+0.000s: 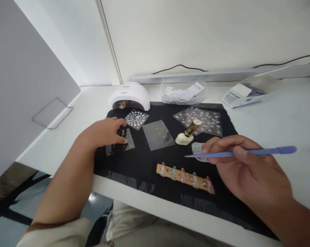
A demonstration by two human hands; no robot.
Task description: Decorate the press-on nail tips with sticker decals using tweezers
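My left hand point(106, 132) lies at the left of the black mat, its thumb and forefinger apart over a clear nail sticker sheet point(129, 140). My right hand point(247, 164) grips blue tweezers point(221, 154) level, with the pointed tip toward the left. Below the tip lies a wooden strip point(179, 175) carrying several glossy press-on nails point(183, 175). Partly hidden behind my right fingers is a small clear, glittery item point(196, 148). A cream nail polish bottle point(185, 138) with a gold cap stands just beyond it, tilted in view.
More sticker sheets point(158, 134) lie across the black mat point(144, 164), including a colourful one point(136, 118) and an overlapping pair point(211, 121). A white nail lamp point(130, 92) stands at the back left. Behind are a clear tray of packets point(184, 94) and an opened box point(237, 96).
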